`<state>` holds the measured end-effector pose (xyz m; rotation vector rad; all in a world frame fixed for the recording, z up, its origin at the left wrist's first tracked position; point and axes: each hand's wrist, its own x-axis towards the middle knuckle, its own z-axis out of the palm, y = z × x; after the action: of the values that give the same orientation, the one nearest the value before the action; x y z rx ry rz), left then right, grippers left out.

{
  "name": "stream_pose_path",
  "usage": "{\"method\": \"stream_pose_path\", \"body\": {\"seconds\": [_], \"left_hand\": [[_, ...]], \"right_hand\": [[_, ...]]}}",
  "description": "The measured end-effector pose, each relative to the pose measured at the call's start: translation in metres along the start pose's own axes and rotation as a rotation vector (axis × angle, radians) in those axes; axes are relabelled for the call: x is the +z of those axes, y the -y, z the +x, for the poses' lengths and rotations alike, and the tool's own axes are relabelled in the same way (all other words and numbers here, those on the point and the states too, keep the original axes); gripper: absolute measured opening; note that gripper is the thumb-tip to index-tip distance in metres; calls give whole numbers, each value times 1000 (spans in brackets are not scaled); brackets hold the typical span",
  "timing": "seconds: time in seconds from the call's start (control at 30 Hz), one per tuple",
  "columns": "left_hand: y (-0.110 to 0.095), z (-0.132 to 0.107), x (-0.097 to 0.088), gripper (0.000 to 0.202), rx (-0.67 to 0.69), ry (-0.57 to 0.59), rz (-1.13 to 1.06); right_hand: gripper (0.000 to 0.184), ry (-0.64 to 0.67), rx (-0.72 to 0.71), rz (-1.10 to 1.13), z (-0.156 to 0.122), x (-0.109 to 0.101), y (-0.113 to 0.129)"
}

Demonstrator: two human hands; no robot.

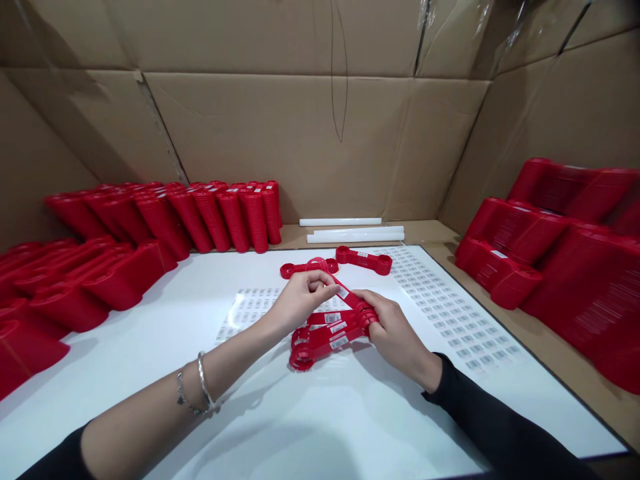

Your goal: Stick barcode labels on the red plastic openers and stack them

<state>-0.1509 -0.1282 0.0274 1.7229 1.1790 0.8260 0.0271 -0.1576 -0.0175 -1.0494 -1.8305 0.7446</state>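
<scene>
The person's left hand (300,300), with a silver bangle (203,380) and a chain bracelet (181,397) on its wrist, is nearly closed, finger and thumb pinching the looped end of a red plastic dumbbell-shaped piece (343,290). The right hand (395,327) is curled shut around that piece's other end, which carries a white barcode label (341,291). Black sleeves (493,420) cover the forearms up to the wrists on the right arm, and only at the elbow on the left. Just below the hands, at 6 o'clock from the held piece, a small pile of labelled red pieces (320,343) lies on the white surface (310,427). Barcode sticker sheets lie flat at 9 o'clock (247,310) and 3 o'clock (450,313). Two more red pieces (364,260) lie at 12 o'clock, close to the hands. Long stacks of red pieces stand at 9 o'clock (85,280) and 10 o'clock (170,217), and others sit on a cardboard ledge (575,347) at 3 o'clock (520,253). Three white rods (350,230) lie at 12 o'clock against the cardboard wall (300,133).
</scene>
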Motion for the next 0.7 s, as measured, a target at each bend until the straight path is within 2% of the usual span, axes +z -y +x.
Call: {"method": "stream_pose_path", "body": {"seconds": [0.3,0.4,0.57,0.63,0.7], "left_hand": [[-2,-2,5,22,56,-68,60],[3,-4,7,20,145,-132,228],[13,-7,11,19,437,-283,630],[16,-5,9,19,476,-338,701],[18,-3,6,19,458,-403,711]], "right_hand": [[61,-7,-2,14,0,1,3],[63,-5,-19,8,-1,2,2],[64,-21,-36,-37,-2,2,0],[65,-18,-53,-48,-2,2,1],[65,-17,-68,-50,-2,2,3]]}}
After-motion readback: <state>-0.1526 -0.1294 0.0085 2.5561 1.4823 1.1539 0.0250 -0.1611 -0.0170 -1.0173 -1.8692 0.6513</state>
